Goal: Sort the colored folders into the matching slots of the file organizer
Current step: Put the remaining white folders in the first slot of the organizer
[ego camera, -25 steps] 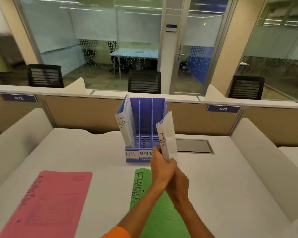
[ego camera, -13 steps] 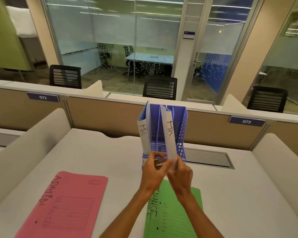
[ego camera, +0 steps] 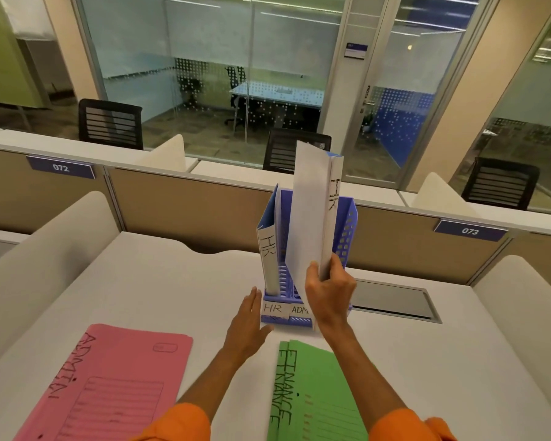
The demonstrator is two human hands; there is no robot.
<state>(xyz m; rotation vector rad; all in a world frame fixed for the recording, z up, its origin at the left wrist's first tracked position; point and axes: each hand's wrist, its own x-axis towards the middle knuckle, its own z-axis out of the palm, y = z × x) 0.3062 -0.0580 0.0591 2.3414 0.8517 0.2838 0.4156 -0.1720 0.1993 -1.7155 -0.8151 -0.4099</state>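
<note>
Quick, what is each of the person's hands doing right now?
Left hand: open, flat, holding nothing, beside the purple file organizer.
Right hand: closed on the white HR folder, held upright over the organizer.

Left hand (ego camera: 248, 326): released, now flat beside file organizer (ego camera: 347, 237) base | Right hand (ego camera: 330, 292): sole grip on white HR folder (ego camera: 312, 218) | Folder: raised higher, above organizer slots.

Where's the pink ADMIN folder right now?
The pink ADMIN folder lies flat on the desk at lower left in the head view, left of the left hand and the green FINANCE folders.
</note>
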